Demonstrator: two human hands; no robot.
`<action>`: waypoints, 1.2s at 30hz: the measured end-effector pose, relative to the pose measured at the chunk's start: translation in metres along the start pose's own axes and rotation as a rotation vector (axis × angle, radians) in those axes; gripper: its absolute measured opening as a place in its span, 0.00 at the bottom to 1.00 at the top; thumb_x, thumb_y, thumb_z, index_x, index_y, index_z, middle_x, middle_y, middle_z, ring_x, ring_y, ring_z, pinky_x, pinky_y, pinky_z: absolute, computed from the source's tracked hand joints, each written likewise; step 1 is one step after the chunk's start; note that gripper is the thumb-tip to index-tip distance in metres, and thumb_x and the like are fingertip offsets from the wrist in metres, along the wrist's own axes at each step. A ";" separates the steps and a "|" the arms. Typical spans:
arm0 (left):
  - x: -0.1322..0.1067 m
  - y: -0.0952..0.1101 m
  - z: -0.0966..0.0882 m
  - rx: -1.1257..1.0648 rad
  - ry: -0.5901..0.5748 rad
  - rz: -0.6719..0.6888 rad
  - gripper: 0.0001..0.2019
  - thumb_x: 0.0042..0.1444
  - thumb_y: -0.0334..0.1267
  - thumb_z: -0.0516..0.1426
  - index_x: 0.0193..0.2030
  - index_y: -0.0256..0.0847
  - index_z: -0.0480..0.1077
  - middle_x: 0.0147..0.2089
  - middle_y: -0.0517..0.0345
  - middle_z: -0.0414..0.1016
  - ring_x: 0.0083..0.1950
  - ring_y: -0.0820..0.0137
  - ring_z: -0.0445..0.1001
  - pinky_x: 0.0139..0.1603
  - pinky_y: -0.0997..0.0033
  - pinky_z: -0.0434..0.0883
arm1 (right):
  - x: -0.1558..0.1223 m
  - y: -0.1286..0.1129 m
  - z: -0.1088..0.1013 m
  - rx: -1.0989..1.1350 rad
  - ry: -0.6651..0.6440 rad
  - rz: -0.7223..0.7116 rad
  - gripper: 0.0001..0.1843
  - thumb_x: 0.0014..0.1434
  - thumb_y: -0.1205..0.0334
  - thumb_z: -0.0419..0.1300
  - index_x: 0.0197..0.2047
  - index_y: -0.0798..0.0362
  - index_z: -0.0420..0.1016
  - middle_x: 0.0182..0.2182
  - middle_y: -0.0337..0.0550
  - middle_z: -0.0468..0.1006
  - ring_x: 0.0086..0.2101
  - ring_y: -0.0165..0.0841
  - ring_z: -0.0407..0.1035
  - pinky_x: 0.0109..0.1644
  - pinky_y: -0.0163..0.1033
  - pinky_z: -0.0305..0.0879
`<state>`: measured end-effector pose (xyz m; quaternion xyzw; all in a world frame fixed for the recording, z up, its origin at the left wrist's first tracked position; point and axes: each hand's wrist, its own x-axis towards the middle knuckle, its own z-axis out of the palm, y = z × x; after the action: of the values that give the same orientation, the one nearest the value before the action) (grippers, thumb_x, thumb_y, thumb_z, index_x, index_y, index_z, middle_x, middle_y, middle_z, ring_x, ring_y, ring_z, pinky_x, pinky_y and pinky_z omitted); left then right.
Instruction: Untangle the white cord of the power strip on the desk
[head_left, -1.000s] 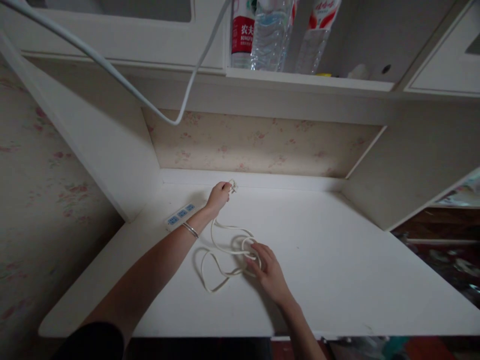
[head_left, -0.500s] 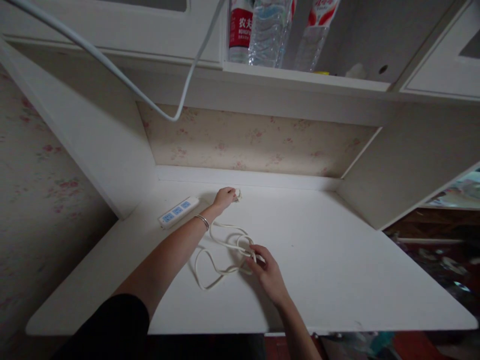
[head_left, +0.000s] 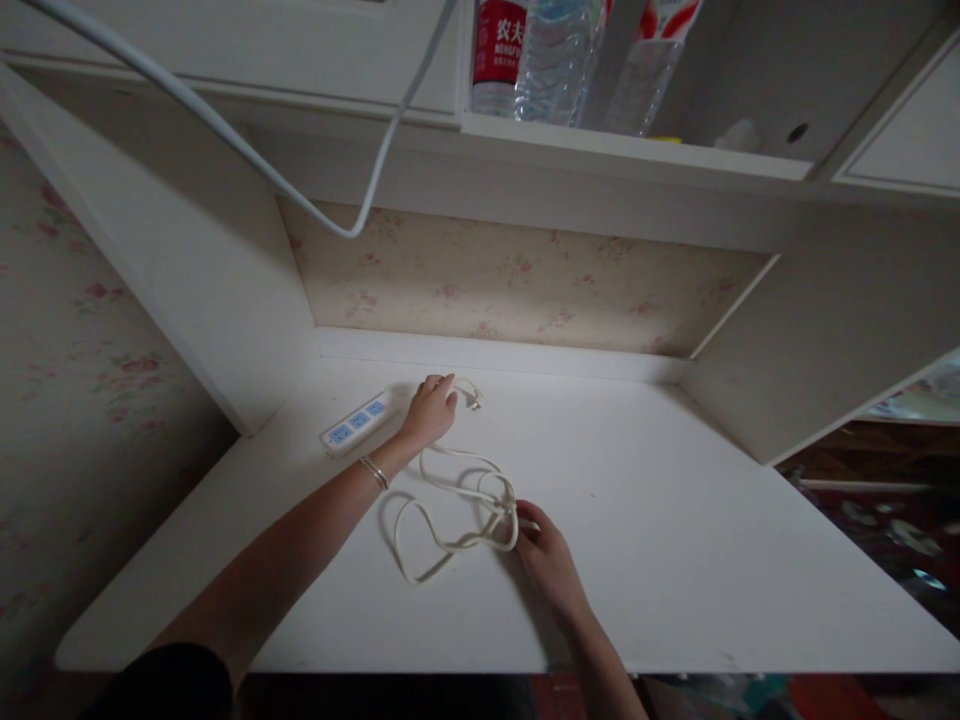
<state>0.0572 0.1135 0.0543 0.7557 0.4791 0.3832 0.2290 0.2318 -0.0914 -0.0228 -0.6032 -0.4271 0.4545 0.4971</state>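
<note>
A white power strip [head_left: 354, 424] with blue socket faces lies on the left of the white desktop. Just right of it, my left hand [head_left: 429, 412] is palm down with fingers curled over the power cord; the exact grip is partly hidden. From under those fingers a short bit of cord leads to the plug [head_left: 474, 403], its prongs showing, on the desk. Loose loops of the off-white power cord [head_left: 442, 545] spread over the middle. At the right side of these loops, my right hand [head_left: 551, 565] pinches part of the cord between thumb and fingers.
A white cable [head_left: 352, 232] hangs in front of the upper cabinet. Plastic bottles [head_left: 555, 60] stand on the shelf [head_left: 637, 148] above. Side panels [head_left: 832, 330] bound the desktop [head_left: 660, 560]. Blurred items lie beyond the right edge.
My left hand has shifted left toward the power strip, leaving the plug exposed on the desk. My right hand has moved slightly right and down, and the cord loops beside it have shifted.
</note>
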 end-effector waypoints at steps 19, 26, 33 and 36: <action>-0.131 0.070 -0.018 0.263 -0.194 0.050 0.11 0.59 0.44 0.53 0.45 0.46 0.71 0.41 0.55 0.78 0.44 0.61 0.72 0.46 0.64 0.64 | 0.020 -0.051 0.009 -0.759 -0.123 -0.722 0.15 0.65 0.62 0.51 0.55 0.50 0.64 0.40 0.47 0.74 0.40 0.36 0.67 0.44 0.42 0.65; -0.125 0.057 -0.031 0.389 -0.208 0.095 0.08 0.62 0.42 0.51 0.41 0.45 0.69 0.37 0.56 0.78 0.40 0.63 0.74 0.41 0.66 0.64 | 0.021 -0.056 0.010 -0.443 -0.160 -0.533 0.10 0.64 0.55 0.53 0.44 0.51 0.67 0.34 0.41 0.73 0.34 0.32 0.68 0.37 0.36 0.65; -0.125 0.048 -0.030 0.432 -0.109 0.015 0.10 0.64 0.38 0.47 0.46 0.44 0.67 0.39 0.52 0.78 0.42 0.63 0.75 0.41 0.67 0.65 | 0.024 -0.057 0.007 -0.418 -0.193 -0.559 0.10 0.61 0.55 0.57 0.44 0.51 0.69 0.40 0.43 0.74 0.41 0.35 0.68 0.47 0.40 0.65; -0.128 0.040 -0.028 0.317 -0.094 -0.050 0.10 0.64 0.38 0.47 0.48 0.45 0.66 0.39 0.55 0.78 0.41 0.65 0.76 0.39 0.70 0.66 | 0.022 -0.050 0.002 -0.465 -0.198 -0.601 0.11 0.60 0.57 0.58 0.46 0.49 0.70 0.43 0.45 0.74 0.44 0.36 0.68 0.50 0.42 0.64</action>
<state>0.0251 -0.0197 0.0538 0.7873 0.5411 0.2612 0.1387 0.2318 -0.0630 0.0241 -0.5010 -0.7221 0.2358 0.4147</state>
